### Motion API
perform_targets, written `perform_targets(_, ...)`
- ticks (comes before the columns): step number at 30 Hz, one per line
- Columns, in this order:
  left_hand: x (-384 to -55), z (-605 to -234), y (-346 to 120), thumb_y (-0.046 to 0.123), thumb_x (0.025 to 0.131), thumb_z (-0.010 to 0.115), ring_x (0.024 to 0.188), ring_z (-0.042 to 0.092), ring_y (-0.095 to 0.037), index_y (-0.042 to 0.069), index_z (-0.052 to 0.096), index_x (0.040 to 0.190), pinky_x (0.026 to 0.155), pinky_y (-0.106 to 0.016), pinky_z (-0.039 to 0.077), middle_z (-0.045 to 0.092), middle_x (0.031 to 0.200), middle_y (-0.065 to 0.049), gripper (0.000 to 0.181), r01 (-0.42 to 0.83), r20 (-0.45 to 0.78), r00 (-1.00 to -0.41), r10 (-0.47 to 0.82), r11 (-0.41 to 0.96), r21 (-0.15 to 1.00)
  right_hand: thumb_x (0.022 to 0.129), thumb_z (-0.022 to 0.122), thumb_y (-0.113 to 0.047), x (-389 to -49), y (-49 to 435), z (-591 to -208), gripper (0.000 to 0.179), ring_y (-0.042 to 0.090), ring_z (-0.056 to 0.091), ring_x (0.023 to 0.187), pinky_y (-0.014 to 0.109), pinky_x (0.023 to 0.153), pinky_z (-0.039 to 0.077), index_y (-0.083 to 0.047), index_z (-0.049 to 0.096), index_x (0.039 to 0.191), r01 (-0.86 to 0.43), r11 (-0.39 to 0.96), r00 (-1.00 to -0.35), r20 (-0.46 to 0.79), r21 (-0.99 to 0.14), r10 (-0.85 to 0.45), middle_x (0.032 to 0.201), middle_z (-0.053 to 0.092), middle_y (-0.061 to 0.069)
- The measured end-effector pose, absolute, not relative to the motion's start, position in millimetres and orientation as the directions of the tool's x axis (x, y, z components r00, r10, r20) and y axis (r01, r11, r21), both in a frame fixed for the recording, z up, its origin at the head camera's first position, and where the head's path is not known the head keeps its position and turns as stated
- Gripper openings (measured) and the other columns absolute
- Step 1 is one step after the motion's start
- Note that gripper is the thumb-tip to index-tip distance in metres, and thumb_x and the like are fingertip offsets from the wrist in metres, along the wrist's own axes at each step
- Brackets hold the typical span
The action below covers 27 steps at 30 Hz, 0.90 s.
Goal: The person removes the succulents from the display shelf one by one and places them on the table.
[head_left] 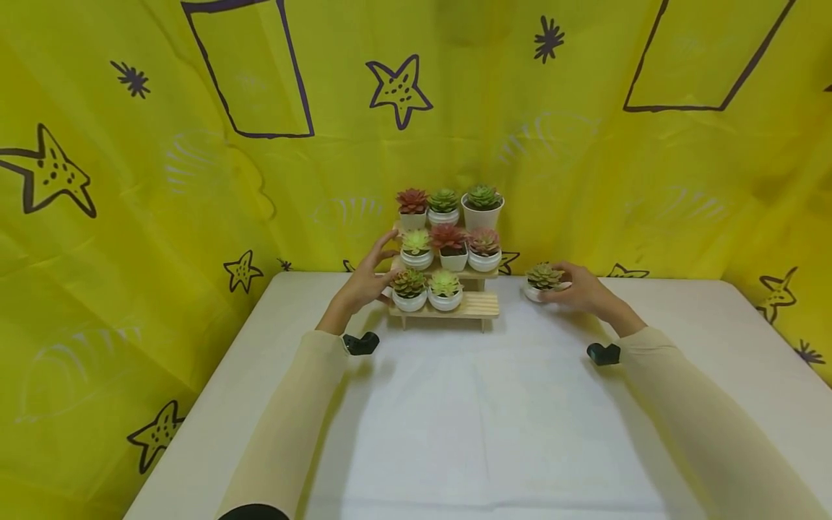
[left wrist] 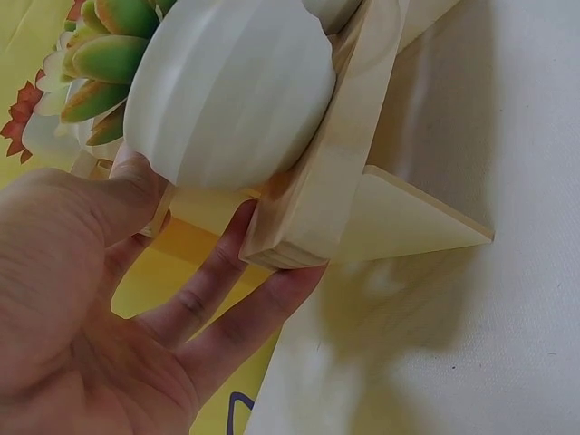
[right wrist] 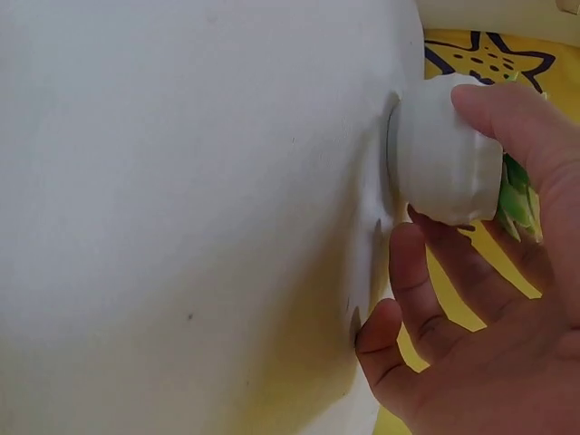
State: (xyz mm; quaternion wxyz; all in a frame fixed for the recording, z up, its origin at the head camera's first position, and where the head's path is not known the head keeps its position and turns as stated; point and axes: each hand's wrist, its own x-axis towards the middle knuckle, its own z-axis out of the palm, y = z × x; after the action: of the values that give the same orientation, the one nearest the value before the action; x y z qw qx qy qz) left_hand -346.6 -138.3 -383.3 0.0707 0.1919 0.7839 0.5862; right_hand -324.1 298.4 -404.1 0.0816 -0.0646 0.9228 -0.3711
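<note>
My right hand (head_left: 585,290) pinches a small potted succulent (head_left: 543,277) with green leaves, thumb on one side of its white pot (right wrist: 444,149) and fingers on the other. The pot is tipped a little, low over the tabletop to the right of a tiered wooden stand (head_left: 477,305). At the stand's left end, my left hand (head_left: 365,280) has its fingers spread and fairly straight, fingertips right at the end of the bottom plank (left wrist: 335,172). Its thumb lies by the pot of a red-green succulent (head_left: 409,284). A yellow-green succulent (head_left: 445,284) is beside that one.
Pots of red, pink and green succulents fill the middle and top tiers, including a larger white pot (head_left: 482,215) at top right. The stand is near the back of a white-covered table (head_left: 429,412). Behind hangs a yellow curtain (head_left: 325,159) with drawn stars.
</note>
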Motion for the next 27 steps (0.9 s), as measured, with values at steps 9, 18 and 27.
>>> perform_targets(9, -345.1, -383.2, -137.6, 0.005, 0.106, 0.054, 0.122, 0.056, -0.052, 0.044, 0.020, 0.162, 0.060, -0.051, 0.062, 0.035, 0.160, -0.014, 0.076, 0.213, 0.111, -0.918, 0.381, 0.238, 0.948, 0.094, 0.077, -0.037, -325.1, 302.8, -405.0, 0.091, 0.054, 0.037, 0.136, 0.068, 0.112, 0.033, 0.007, 0.027, 0.156, -0.067, 0.714, -0.971, -0.120, -0.697, -0.207, 0.150, 0.035, 0.039)
perform_targets(18, -346.7, -383.4, -137.5, 0.002, 0.106, 0.054, 0.121, 0.059, -0.049, 0.044, 0.021, 0.162, 0.058, -0.050, 0.062, 0.032, 0.161, -0.015, 0.078, 0.219, 0.117, -0.917, 0.380, 0.237, 0.946, 0.093, 0.077, -0.038, -326.2, 302.9, -404.4, 0.094, 0.054, 0.035, 0.137, 0.068, 0.113, 0.031, 0.009, 0.025, 0.156, -0.072, 0.709, -0.969, -0.119, -0.701, -0.217, 0.151, 0.034, 0.039)
perform_targets(27, -345.4, -382.1, -136.9, 0.005, 0.106, 0.054, 0.123, 0.057, -0.049, 0.046, 0.020, 0.162, 0.061, -0.053, 0.061, 0.033, 0.162, -0.014, 0.077, 0.205, 0.100, -0.923, 0.373, 0.254, 0.945, 0.094, 0.075, -0.039, -325.4, 302.8, -403.3, 0.093, 0.055, 0.034, 0.138, 0.069, 0.114, 0.029, 0.008, 0.024, 0.157, -0.067, 0.726, -0.970, -0.126, -0.684, -0.207, 0.152, 0.033, 0.039)
